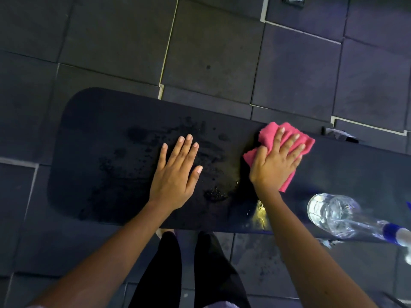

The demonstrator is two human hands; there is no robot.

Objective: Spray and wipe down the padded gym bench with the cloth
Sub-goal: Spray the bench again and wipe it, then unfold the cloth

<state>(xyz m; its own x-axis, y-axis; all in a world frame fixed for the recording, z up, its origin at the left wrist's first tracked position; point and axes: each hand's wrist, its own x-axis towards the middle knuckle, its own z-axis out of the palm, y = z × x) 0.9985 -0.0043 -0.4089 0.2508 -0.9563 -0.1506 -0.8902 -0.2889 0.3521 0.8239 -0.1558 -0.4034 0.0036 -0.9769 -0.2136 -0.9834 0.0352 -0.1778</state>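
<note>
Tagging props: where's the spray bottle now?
Head view, lower right: the spray bottle sits on the bench, down-right of the right hand pressing the pink cloth.

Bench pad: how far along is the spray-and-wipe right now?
Done: spraying looks finished; wet droplets speckle the bench and the spray bottle is set down on it. In hand: the right hand presses the pink cloth flat beside the wet patch, while the left hand rests flat on the pad. Left: the droplets look unwiped, so most of the wiping remains.
</note>
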